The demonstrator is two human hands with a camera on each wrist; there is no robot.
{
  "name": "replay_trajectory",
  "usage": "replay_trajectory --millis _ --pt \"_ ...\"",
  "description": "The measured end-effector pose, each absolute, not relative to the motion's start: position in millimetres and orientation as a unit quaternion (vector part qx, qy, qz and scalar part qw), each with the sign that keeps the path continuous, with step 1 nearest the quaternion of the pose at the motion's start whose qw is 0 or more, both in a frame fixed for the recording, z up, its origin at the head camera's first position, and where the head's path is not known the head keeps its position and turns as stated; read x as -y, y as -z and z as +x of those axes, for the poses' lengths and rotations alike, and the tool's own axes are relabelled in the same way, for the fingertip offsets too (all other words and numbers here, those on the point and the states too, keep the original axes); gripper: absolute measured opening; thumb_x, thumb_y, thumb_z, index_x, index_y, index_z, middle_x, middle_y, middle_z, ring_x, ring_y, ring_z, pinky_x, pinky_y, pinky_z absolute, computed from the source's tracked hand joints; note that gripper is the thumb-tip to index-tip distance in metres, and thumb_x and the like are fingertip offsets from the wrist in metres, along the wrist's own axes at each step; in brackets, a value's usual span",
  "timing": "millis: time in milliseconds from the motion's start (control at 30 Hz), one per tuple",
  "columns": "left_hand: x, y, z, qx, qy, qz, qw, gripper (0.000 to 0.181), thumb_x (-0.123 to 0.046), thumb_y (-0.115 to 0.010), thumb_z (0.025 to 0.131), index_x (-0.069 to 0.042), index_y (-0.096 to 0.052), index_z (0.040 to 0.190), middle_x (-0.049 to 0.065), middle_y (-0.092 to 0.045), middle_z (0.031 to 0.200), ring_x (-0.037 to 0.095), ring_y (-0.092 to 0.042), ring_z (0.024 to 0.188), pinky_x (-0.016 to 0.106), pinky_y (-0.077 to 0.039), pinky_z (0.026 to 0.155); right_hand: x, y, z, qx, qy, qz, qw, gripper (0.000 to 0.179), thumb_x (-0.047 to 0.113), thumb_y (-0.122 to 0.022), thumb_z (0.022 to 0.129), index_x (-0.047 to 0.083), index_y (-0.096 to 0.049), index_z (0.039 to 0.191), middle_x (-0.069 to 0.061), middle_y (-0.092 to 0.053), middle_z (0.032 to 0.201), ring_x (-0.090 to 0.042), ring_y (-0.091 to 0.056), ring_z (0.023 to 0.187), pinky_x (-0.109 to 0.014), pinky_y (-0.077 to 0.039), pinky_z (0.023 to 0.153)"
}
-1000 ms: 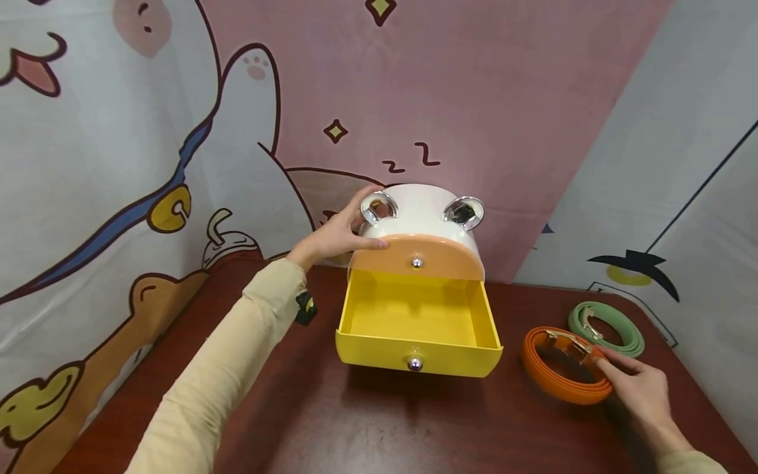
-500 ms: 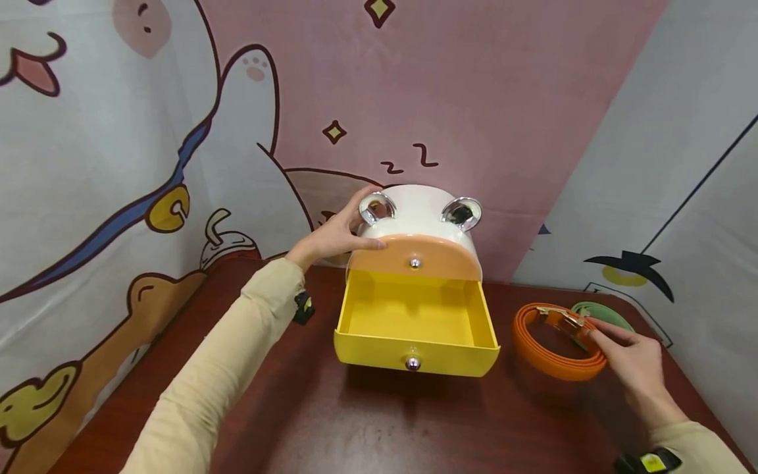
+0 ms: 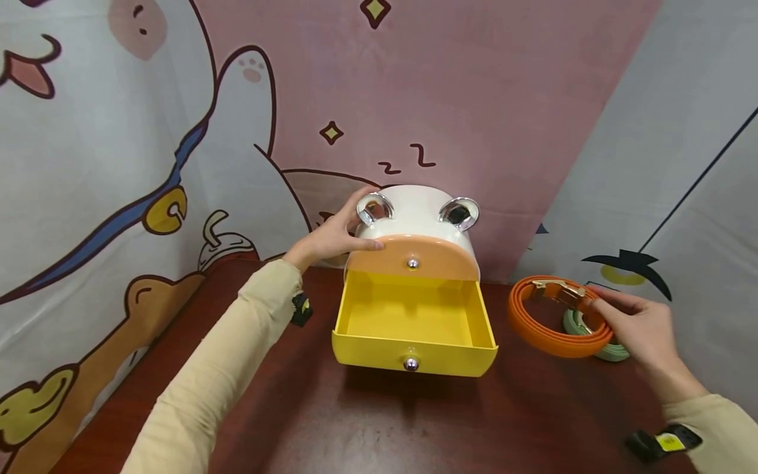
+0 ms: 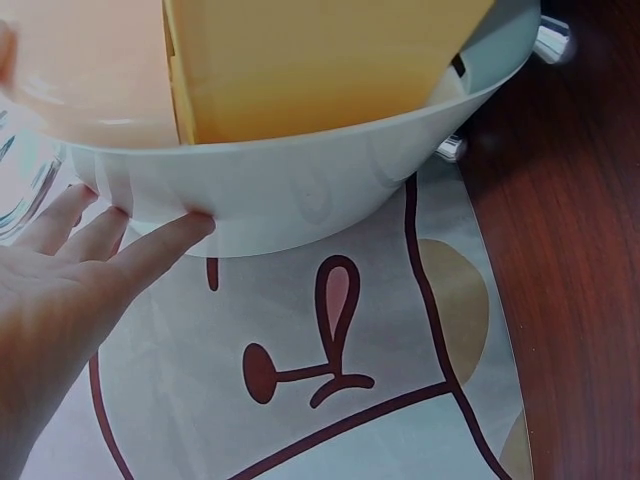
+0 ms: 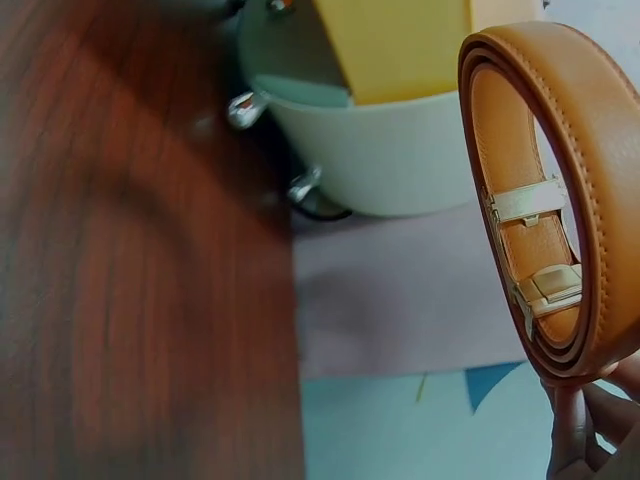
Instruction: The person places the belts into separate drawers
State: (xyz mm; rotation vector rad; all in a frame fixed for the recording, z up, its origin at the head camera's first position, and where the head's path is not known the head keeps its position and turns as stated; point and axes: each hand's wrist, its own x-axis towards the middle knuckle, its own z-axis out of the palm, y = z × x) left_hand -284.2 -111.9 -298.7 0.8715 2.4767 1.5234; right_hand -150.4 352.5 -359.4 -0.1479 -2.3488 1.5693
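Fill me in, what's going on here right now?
A person's right hand holds a coiled orange belt up off the table, to the right of a white cabinet. Their left hand holds the cabinet's side. Its yellow drawer is pulled open. A green belt lies on the table, partly hidden behind the orange one.

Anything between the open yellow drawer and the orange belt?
No objects. In the head view, the gap between the open yellow drawer and the coiled orange belt shows only bare brown tabletop.
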Motion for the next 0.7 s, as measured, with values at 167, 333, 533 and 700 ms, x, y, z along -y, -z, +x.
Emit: replay_trajectory --millis 167,333,533,700 --pt "112.0 298.1 -283.8 -0.822 -0.492 0.282 0.050 0.103 -0.020 -0.081 0.081 -0.042 -0.009 0.151 0.007 -0.037 0.150 0.027 -0.036 0.136 0.049 -0.033 0.105 -343.7 344.5 -150.8 0.814 -0.561 -0.048 0.140 0.019 0.018 -0.070 0.090 0.036 -0.073 0.097 0.019 -0.067 0.080 -0.004 -0.065 0.065 -0.023 -0.051 0.050" --pt "111.9 298.1 -283.4 -0.828 -0.485 0.278 0.051 0.105 -0.022 -0.082 0.080 -0.043 -0.008 0.151 0.004 -0.037 0.149 0.028 -0.036 0.135 0.049 -0.034 0.105 -337.1 334.3 -149.2 0.792 -0.599 -0.036 0.114 0.022 0.015 -0.070 0.090 0.036 -0.074 0.095 0.014 -0.068 0.079 -0.009 -0.066 0.060 -0.025 -0.051 0.048" --pt "112.6 297.8 -283.3 -0.827 -0.485 0.279 0.050 0.105 -0.023 -0.082 0.079 -0.043 -0.008 0.151 0.001 -0.034 0.151 0.029 -0.032 0.138 0.051 -0.029 0.107 -326.2 325.3 -147.3 0.814 -0.570 -0.026 0.110 0.022 0.019 -0.069 0.092 0.040 -0.071 0.097 0.013 -0.068 0.079 -0.011 -0.064 0.057 -0.025 -0.050 0.047" --pt "113.0 297.6 -283.7 -0.830 -0.482 0.276 0.050 0.106 -0.025 -0.082 0.079 -0.044 -0.007 0.151 0.000 -0.033 0.151 0.029 -0.031 0.138 0.052 -0.028 0.107 -316.5 319.5 -147.8 0.819 -0.566 -0.025 0.089 0.019 0.023 -0.069 0.092 0.041 -0.071 0.096 0.008 -0.068 0.076 -0.010 -0.060 0.049 -0.025 -0.048 0.042"
